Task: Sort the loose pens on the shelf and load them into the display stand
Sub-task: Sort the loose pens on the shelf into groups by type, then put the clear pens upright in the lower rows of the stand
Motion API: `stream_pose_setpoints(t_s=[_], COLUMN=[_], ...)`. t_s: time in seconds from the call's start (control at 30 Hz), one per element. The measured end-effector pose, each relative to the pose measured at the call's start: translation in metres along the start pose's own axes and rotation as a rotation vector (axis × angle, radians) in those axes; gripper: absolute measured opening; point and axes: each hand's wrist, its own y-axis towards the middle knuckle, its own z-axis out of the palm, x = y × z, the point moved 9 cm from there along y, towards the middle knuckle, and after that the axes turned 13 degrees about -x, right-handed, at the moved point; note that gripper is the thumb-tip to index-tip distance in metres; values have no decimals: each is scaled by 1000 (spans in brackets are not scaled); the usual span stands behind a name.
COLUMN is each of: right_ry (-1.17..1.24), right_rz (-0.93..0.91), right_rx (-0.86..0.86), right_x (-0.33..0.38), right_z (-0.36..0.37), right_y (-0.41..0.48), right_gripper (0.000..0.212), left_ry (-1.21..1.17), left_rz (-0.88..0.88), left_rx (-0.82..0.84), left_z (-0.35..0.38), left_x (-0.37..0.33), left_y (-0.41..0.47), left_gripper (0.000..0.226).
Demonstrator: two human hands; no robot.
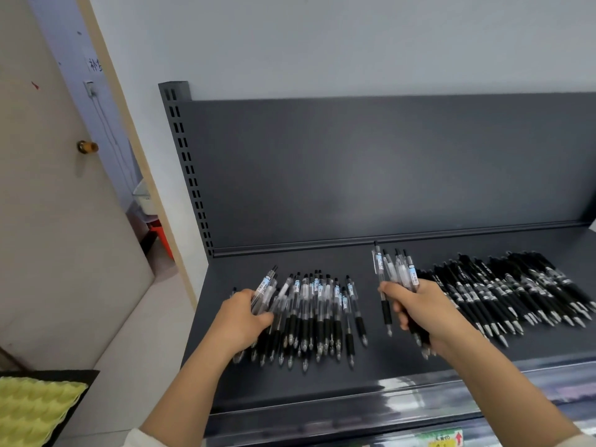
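Nearest the camera, at the lower left corner, a yellow foam sheet point(34, 411) with a bumpy surface lies on a dark mat. Along the bottom edge, the glossy front rail point(403, 398) of the dark grey shelf point(380, 362) runs left to right, with a small yellow label point(446, 439) bearing a red arrow below it.

Both bare forearms reach up from the bottom of the frame onto the shelf. The left hand point(240, 321) rests on the left edge of a spread of clear pens point(317, 312), fingers curled closed around a few of them; those pens angle up and to the right out of the grip. The remaining clear pens lie side by side on the shelf, black grips and tips pointing towards the camera.

The right hand point(425, 312) is raised just above the shelf and closed in a fist around a bundle of clear pens point(395, 269), whose clicker ends fan upward above the knuckles and whose tips stick out below the palm.

Just beside the right hand, further right, a row of black pens point(516, 291) lies on the shelf, overlapping and slanted.

Behind the pens stands the dark back panel point(371, 169), with a slotted upright point(188, 162) at its left end. A beige door point(54, 195) with a brass knob point(87, 146) stands at far left.
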Motion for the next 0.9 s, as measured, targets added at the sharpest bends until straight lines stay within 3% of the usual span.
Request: stream_pose_setpoints(t_s=[0.1,0.3,0.43,0.63,0.87,0.9], right_ry=[155,388,503,697,601,596], right_rz=[72,195,263,336,228,227], right_rx=[13,19,-12,-72,-185,-202], right_x=[-6,-17,-30,-55,-91,-99], right_z=[-1,-9,-30,-95,-212,-231], right_y=[-7,-27,-40,-62,-75,-79], right_gripper=[23,21,23,20,15,14], left_ry=[-144,-550,-707,-757,-666,-665], left_rz=[-18,-111,-144,-104,27,47], left_rx=[-42,88,258,546,567,573], left_z=[-7,2,29,98,182,195], left_x=[1,-28,-64,-142,-233,-248], left_y=[4,-14,-45,-123,-187,-199], left_gripper=[11,27,20,15,4,10])
